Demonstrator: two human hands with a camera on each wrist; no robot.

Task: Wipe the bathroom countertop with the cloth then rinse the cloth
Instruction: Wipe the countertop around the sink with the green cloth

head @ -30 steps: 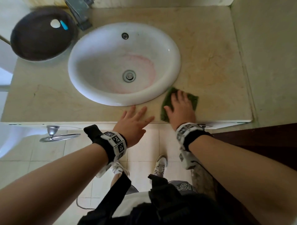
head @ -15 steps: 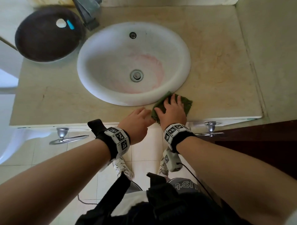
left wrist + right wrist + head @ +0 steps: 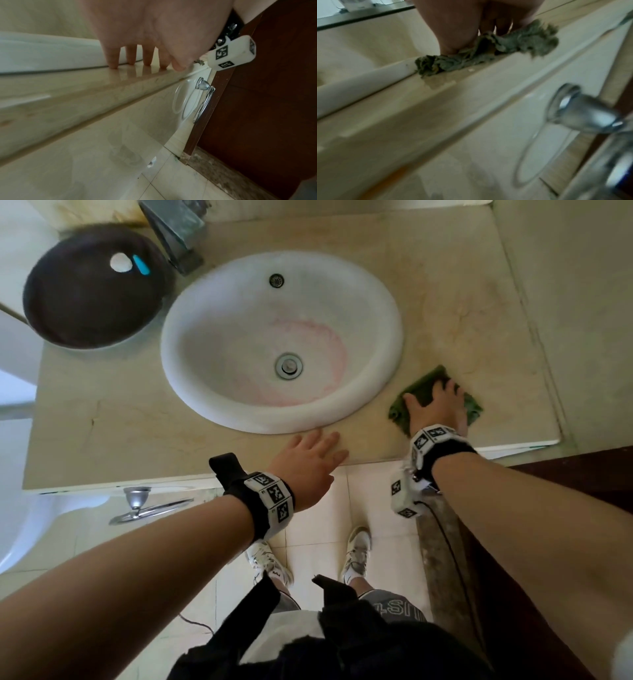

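A green cloth (image 3: 428, 385) lies flat on the beige countertop (image 3: 462, 313), right of the white sink (image 3: 219, 409). My right hand (image 3: 436, 405) presses down on it with spread, straight fingers. In the right wrist view the cloth (image 3: 513, 44) bunches under the palm near the counter's front edge. My left hand (image 3: 310, 457) rests flat on the counter's front strip below the sink, fingers straight and holding nothing. The left wrist view shows its fingertips (image 3: 113, 65) touching the counter (image 3: 68, 81).
A dark round bowl (image 3: 89, 313) sits at the counter's back left, beside the metal faucet (image 3: 174, 231). Chrome towel rings (image 3: 144, 508) hang under the counter front. A wall borders the counter on the right, with a dark wooden door frame (image 3: 548, 508) below.
My right hand has slid the cloth to the right, away from the sink's front rim. The left hand stays on the front edge with its fingers spread flatter.
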